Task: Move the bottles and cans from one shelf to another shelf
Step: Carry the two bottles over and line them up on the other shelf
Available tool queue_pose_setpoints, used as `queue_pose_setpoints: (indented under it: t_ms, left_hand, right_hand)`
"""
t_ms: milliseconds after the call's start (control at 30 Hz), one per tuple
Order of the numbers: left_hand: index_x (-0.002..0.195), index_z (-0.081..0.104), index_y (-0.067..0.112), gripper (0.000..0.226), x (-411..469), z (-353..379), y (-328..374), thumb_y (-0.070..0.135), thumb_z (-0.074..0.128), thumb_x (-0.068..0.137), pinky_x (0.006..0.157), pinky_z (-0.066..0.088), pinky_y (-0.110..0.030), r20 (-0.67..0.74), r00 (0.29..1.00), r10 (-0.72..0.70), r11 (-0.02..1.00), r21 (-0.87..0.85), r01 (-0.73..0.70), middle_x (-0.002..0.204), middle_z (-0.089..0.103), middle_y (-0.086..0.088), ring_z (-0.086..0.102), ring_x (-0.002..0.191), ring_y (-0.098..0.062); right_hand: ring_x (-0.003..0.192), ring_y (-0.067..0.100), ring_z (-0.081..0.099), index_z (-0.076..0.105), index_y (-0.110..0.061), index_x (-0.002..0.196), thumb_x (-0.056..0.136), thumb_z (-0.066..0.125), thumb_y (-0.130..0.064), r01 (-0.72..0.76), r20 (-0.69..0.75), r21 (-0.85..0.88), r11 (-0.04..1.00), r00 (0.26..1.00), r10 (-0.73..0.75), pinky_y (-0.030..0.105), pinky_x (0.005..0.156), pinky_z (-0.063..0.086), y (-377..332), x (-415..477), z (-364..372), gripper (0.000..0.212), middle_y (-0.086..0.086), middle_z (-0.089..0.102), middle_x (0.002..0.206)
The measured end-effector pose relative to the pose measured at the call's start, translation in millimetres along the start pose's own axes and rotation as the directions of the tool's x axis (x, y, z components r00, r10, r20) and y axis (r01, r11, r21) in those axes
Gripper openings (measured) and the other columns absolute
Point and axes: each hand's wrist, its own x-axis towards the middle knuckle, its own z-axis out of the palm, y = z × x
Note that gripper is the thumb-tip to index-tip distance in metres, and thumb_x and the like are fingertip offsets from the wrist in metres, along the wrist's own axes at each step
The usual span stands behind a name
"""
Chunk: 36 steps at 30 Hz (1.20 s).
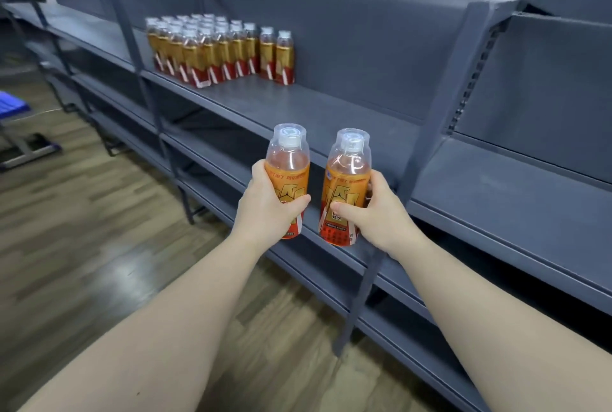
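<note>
I log the left bottle point(288, 166): clear dome, white cap, orange-pink liquid, orange label with a gold figure and red at the foot. The right bottle point(347, 176) matches, plus a small blue round mark and a pale panel of dark print. The shelved bottles point(212, 50) are gold over red with slanted white stripes and whitish tops. The shelving point(331, 107) is flat grey-blue throughout. The floor point(82, 213) is a wood-plank pattern of mixed browns and grey-tans. The crate point(13, 103) is bright blue.

a grey metal shelf point(331, 107) carries a tight block of orange-labelled bottles point(212, 47) standing upright in rows at its far left end.
</note>
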Motion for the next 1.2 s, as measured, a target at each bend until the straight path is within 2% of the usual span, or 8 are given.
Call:
queue_pose_setpoints:
  t_ms: [233, 400, 567, 700, 867, 967, 1100, 1200]
  left_hand:
    - [0.135, 0.031, 0.029, 0.075, 36.1, -42.5, -43.4, 0.038, 0.08, 0.079, 0.084, 0.05, -0.034, -0.085, 0.992, -0.089, 0.996, -0.02, 0.088, 0.119, 0.055, 0.007, 0.058, 0.105, -0.016]
    - [0.133, 0.031, 0.031, 0.074, 69.8, -57.0, -64.9, 0.039, 0.08, 0.078, 0.089, 0.053, -0.04, -0.137, 0.982, -0.133, 0.991, -0.021, 0.131, 0.116, 0.056, 0.009, 0.059, 0.104, -0.016]
    - [0.125, 0.032, 0.036, 0.067, 115.9, -64.0, -73.8, 0.035, 0.081, 0.079, 0.09, 0.053, -0.041, -0.189, 0.966, -0.176, 0.984, -0.049, 0.169, 0.113, 0.058, 0.01, 0.06, 0.104, -0.017]
    - [0.133, 0.034, 0.031, 0.074, 152.8, -70.6, -79.0, 0.034, 0.083, 0.077, 0.093, 0.053, -0.046, -0.241, 0.948, -0.207, 0.978, -0.058, 0.199, 0.115, 0.058, 0.008, 0.06, 0.106, -0.019]
    - [0.128, 0.033, 0.035, 0.072, 192.4, -78.3, -89.7, 0.033, 0.083, 0.078, 0.092, 0.051, -0.041, -0.282, 0.936, -0.209, 0.978, -0.067, 0.198, 0.11, 0.055, 0.014, 0.059, 0.106, -0.018]
    - [0.131, 0.033, 0.033, 0.073, 216.9, -86.0, -99.2, 0.033, 0.083, 0.078, 0.091, 0.05, -0.039, -0.295, 0.931, -0.214, 0.977, -0.081, 0.199, 0.112, 0.056, 0.011, 0.058, 0.106, -0.019]
    - [0.121, 0.032, 0.036, 0.067, 257.2, -101.3, -117.5, 0.03, 0.083, 0.079, 0.087, 0.049, -0.035, -0.295, 0.935, -0.196, 0.98, -0.081, 0.18, 0.108, 0.057, 0.012, 0.059, 0.103, -0.017]
    - [0.13, 0.035, 0.029, 0.071, 293.0, -115.9, -133.1, 0.03, 0.083, 0.079, 0.089, 0.051, -0.037, -0.285, 0.942, -0.178, 0.984, -0.079, 0.163, 0.103, 0.055, 0.015, 0.059, 0.102, -0.017]
  right_hand:
    - [0.115, 0.013, 0.06, 0.039, -0.031, 0.14, 0.087, 0.077, -0.032, 0.043, 0.09, 0.004, 0.999, 0.995, -0.044, 0.044, 0.095, 0.056, -21.9, 47.8, 56.4, 0.066, -0.011, 0.059, 0.128]
    - [0.115, 0.013, 0.06, 0.04, -0.032, 0.138, 0.086, 0.078, -0.032, 0.07, 0.164, 0.024, 0.997, 0.984, -0.073, 0.045, 0.096, 0.056, -27.6, 98.0, 85.5, 0.064, -0.011, 0.059, 0.127]
    - [0.113, 0.011, 0.06, 0.04, -0.034, 0.136, 0.087, 0.077, -0.031, 0.12, 0.226, 0.072, 0.99, 0.965, -0.133, 0.039, 0.095, 0.056, -34.2, 158.7, 105.2, 0.062, -0.014, 0.058, 0.125]
    - [0.111, 0.01, 0.06, 0.039, -0.033, 0.134, 0.087, 0.077, -0.031, 0.158, 0.277, 0.093, 0.983, 0.944, -0.178, 0.034, 0.092, 0.055, -44.1, 207.1, 117.6, 0.06, -0.014, 0.058, 0.123]
    - [0.107, 0.006, 0.06, 0.039, -0.031, 0.137, 0.087, 0.076, -0.033, 0.191, 0.302, 0.107, 0.976, 0.929, -0.215, 0.029, 0.086, 0.055, -57.3, 257.8, 134.6, 0.063, -0.017, 0.058, 0.121]
    - [0.105, 0.005, 0.06, 0.039, -0.032, 0.137, 0.087, 0.077, -0.032, 0.197, 0.316, 0.107, 0.975, 0.923, -0.221, 0.027, 0.084, 0.054, -63.8, 284.1, 149.2, 0.063, -0.018, 0.058, 0.119]
    - [0.105, 0.004, 0.06, 0.04, -0.031, 0.136, 0.086, 0.077, -0.032, 0.197, 0.319, 0.113, 0.974, 0.921, -0.223, 0.027, 0.085, 0.054, -75.8, 318.9, 174.6, 0.062, -0.017, 0.059, 0.118]
    - [0.107, 0.006, 0.059, 0.039, -0.03, 0.138, 0.087, 0.077, -0.031, 0.205, 0.296, 0.099, 0.974, 0.928, -0.225, 0.028, 0.087, 0.054, -86.5, 345.3, 196.6, 0.064, -0.014, 0.058, 0.122]
